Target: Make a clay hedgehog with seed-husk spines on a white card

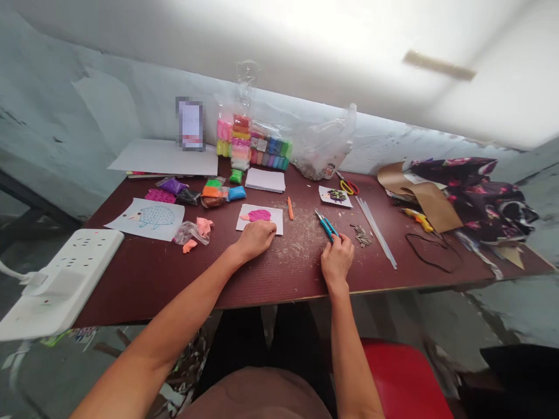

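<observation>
Two clear bags — tall one [245, 87] clay packs [240, 137], small one [186, 234] pink clay [203, 226].

Bare forearms, left [170, 331] and right [351, 355], slender and unsleeved all the way from the lower edge of the view to the wrists. Bare left hand [255, 240] and right hand [337, 260]. Along the bottom edge, a plain dusty-pink top [257, 396] in soft matte fabric. Just beyond it, plain black trousers [238, 343], dark and barely creased.
</observation>
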{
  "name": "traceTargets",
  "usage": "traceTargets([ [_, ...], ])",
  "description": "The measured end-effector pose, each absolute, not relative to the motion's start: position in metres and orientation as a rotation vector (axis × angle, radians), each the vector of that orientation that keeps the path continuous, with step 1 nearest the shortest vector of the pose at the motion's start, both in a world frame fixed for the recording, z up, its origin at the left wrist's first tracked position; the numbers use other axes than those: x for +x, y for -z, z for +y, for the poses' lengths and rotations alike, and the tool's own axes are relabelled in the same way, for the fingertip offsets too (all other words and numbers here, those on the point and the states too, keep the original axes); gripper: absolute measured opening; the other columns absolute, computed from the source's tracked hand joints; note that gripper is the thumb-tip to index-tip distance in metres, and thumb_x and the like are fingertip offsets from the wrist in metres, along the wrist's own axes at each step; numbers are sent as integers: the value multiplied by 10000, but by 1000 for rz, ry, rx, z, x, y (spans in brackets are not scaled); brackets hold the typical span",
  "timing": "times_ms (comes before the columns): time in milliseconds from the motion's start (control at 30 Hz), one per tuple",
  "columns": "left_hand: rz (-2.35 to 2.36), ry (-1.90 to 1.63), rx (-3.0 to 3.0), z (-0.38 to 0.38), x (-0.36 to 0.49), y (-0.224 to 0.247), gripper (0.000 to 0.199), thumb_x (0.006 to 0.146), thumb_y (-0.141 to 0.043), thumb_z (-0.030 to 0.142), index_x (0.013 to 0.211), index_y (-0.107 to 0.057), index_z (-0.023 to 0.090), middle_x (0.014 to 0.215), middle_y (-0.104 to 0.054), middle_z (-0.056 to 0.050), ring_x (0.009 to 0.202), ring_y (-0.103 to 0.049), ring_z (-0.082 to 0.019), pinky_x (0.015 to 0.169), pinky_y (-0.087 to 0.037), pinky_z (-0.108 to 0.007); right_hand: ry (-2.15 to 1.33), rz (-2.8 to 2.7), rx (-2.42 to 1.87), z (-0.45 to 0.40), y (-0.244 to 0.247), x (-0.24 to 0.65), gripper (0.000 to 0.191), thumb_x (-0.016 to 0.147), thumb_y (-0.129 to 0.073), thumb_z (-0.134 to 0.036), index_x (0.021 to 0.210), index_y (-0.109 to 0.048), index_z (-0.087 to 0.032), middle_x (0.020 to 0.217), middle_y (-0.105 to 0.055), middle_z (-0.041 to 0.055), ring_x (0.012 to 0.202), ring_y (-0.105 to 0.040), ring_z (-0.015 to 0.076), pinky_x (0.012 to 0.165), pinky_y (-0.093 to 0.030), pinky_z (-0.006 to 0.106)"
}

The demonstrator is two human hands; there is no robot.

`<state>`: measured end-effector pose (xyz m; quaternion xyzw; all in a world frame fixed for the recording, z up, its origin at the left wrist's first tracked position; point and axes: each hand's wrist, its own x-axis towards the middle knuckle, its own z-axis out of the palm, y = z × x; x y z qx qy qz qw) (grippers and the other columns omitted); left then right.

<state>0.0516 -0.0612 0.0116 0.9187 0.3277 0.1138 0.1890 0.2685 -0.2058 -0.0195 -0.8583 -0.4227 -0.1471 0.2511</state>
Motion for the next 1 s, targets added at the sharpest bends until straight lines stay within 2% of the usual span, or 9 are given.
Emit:
traceTargets([
  [133, 922, -333, 2588, -61, 52, -7, 295, 978, -486, 174, 983, -781, 166, 1023, -773, -156, 1019, -716, -298, 871, -535, -388, 395, -1038, -2413, -218, 24, 280, 431, 935, -445, -182, 1283, -687, -106, 1312, -621, 279, 1130, -579, 373, 967, -437, 515],
  [267, 921, -333, 2591, -61, 51, -5, 293, 963, -495, 160, 980, -787, 167, 1031, -776, -162, 1023, -718, -312, 871, -534, -395, 381, -1047, -2465, -223, 25, 300, 369, 927, -500, -235, 1195, -727, -120, 1093, -690, 232, 995, -591, 341, 908, -447, 472],
  [333, 918, -340, 2584, -61, 51, -6, 289, 959, -499, 157, 987, -786, 168, 1031, -778, -162, 1016, -720, -315, 867, -532, -396, 383, -1081, -2461, -224, 25, 310, 348, 921, -553, -302, 1154, -746, -130, 1074, -691, 212, 985, -585, 332, 905, -449, 460],
  [433, 924, -336, 2581, -61, 50, -8, 293, 964, -492, 167, 968, -785, 167, 1010, -777, -163, 988, -725, -316, 847, -532, -398, 424, -1045, -2446, -225, 24, 323, 405, 948, -540, -381, 1185, -751, -129, 1177, -670, 227, 1043, -587, 344, 932, -449, 483],
  [600, 931, -300, 2599, -61, 49, -12, 307, 977, -477, 184, 986, -782, 157, 1012, -774, -170, 981, -728, -316, 843, -535, -400, 426, -880, -2488, -222, 28, 343, 474, 973, -421, -274, 1325, -683, -97, 1401, -585, 300, 1212, -579, 385, 1009, -433, 559],
  [800, 909, -293, 2582, -62, 49, -13, 295, 960, -486, 148, 965, -781, 160, 997, -770, -167, 962, -728, -302, 846, -536, -391, 347, -945, -2481, -217, 30, 362, 519, 967, -395, -231, 1373, -652, -35, 1468, -556, 316, 1342, -530, 385, 1090, -411, 531],
  [900, 912, -268, 2594, -62, 49, -14, 287, 966, -488, 144, 978, -774, 153, 1021, -777, -166, 971, -734, -303, 834, -534, -382, 373, -881, -2514, -210, 31, 375, 538, 964, -449, -284, 1414, -635, -56, 1534, -495, 320, 1385, -488, 403, 1108, -390, 566],
  [1000, 907, -213, 2626, -62, 48, -17, 295, 981, -473, 147, 995, -767, 141, 1040, -782, -166, 987, -737, -305, 822, -530, -374, 325, -830, -2557, -201, 34, 388, 552, 966, -476, -333, 1424, -626, -64, 1484, -539, 319, 1370, -497, 412, 1114, -383, 582],
])
